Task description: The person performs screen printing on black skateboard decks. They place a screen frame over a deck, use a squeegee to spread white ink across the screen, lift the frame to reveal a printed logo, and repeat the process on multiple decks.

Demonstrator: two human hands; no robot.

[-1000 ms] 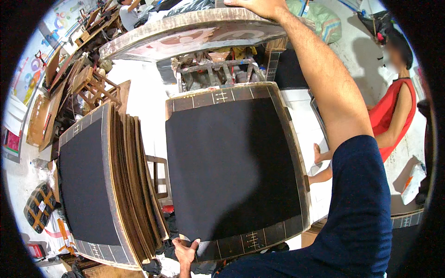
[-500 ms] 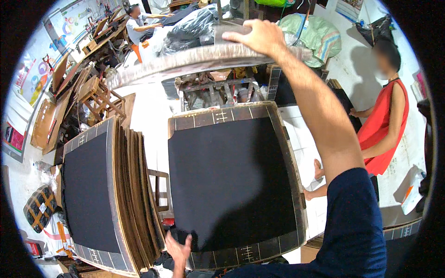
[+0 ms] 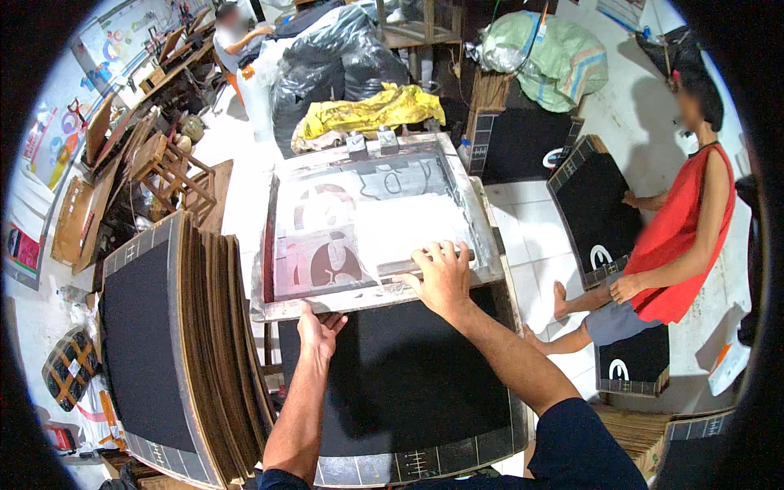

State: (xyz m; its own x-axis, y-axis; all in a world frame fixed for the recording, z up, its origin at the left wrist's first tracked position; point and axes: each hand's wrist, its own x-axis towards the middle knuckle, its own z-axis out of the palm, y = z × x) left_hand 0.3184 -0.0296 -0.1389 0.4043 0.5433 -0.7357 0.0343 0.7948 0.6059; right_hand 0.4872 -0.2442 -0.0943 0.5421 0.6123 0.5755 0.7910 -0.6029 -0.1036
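- Right hand [image 3: 441,278]: fingers curled over a flat bar tool [image 3: 398,268], thumb on its near side.
- Bar tool lies across the near right part of the framed screen [image 3: 359,296], directly under the right fingers.
- Left hand [image 3: 317,333]: at screen's near edge, left of the right fingers; fingers slightly spread, thumb against rim; can't tell if gripping firmly.
- Screen: extends away beyond both hands; white patch [image 3: 420,224] just past right fingers, reddish design to their left.
- Black-covered board [image 3: 392,376]: partly under screen, near side of the fingers.
- Board stack [image 3: 220,343]: left of left fingers, apart.
- Yellow sheet [image 3: 367,113]: well beyond right fingers.
- Person in red [image 3: 686,237]: well right of right fingers.
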